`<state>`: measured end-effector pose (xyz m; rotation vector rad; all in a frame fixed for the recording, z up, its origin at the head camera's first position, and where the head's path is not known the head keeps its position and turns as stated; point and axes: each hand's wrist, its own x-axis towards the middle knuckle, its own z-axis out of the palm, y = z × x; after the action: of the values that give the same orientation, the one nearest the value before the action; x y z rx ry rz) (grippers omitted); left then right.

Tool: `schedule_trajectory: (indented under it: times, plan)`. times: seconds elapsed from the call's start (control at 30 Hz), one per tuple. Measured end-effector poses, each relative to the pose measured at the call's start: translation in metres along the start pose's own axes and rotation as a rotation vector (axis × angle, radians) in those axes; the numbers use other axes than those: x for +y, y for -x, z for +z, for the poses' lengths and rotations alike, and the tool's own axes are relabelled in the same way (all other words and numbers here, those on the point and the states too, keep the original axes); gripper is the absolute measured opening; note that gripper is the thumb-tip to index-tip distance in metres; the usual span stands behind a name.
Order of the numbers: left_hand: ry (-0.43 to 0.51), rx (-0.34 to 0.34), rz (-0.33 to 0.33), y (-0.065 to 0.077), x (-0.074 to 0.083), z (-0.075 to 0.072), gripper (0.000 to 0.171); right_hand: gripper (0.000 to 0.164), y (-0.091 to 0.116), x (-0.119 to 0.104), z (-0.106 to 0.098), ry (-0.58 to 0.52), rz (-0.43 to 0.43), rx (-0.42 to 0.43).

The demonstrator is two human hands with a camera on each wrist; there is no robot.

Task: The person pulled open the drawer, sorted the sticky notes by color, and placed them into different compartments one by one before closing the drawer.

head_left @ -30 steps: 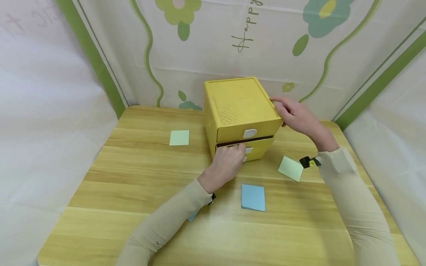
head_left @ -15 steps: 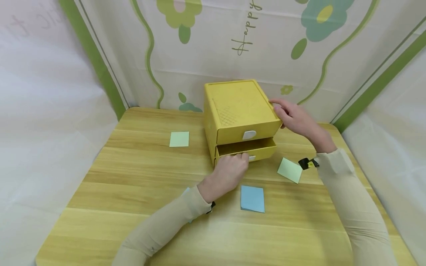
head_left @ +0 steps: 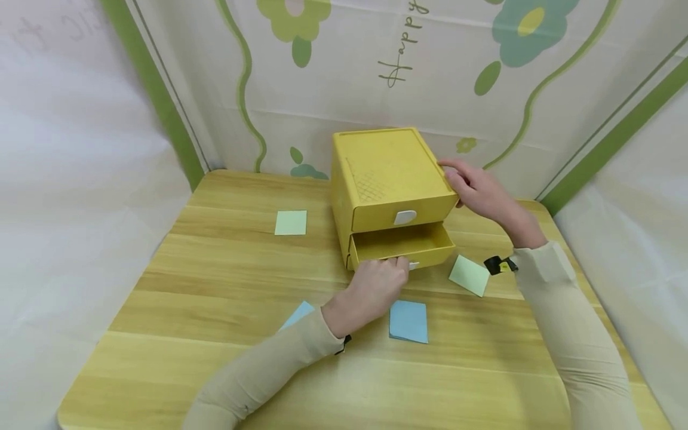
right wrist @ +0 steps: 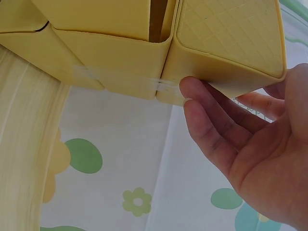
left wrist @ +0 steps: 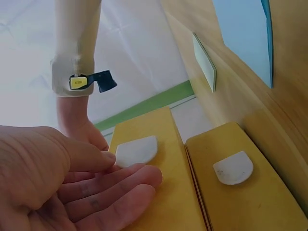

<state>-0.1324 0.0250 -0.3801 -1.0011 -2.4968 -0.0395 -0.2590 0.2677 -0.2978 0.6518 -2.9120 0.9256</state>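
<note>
Yellow cabinet [head_left: 395, 179] on wooden table [head_left: 215, 275], flowered backdrop [head_left: 344, 95] behind

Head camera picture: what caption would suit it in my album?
Left hand gripping the open drawer of a yellow drawer cabinet, right hand against its side, paper squares on the wooden table.

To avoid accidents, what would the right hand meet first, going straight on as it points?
The right hand would meet the yellow drawer unit first; its fingers seem to touch it, though depth is unclear.
</note>
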Motion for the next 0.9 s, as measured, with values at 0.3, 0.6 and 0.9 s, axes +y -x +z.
schedule_trajectory:
  times: [0.3,0.6,0.9]
  plan:
    - [-0.067,0.055,0.003,0.004,0.011,0.001,0.024,0.046,-0.001,0.001,0.000,0.004,-0.001,0.007]
    - [-0.086,0.060,-0.021,0.008,0.022,0.000,0.026,0.047,0.000,-0.001,0.001,0.005,0.011,0.000]
    - [-0.092,0.062,-0.006,0.013,0.030,-0.005,0.028,0.047,0.002,0.000,0.001,-0.003,0.001,0.004]
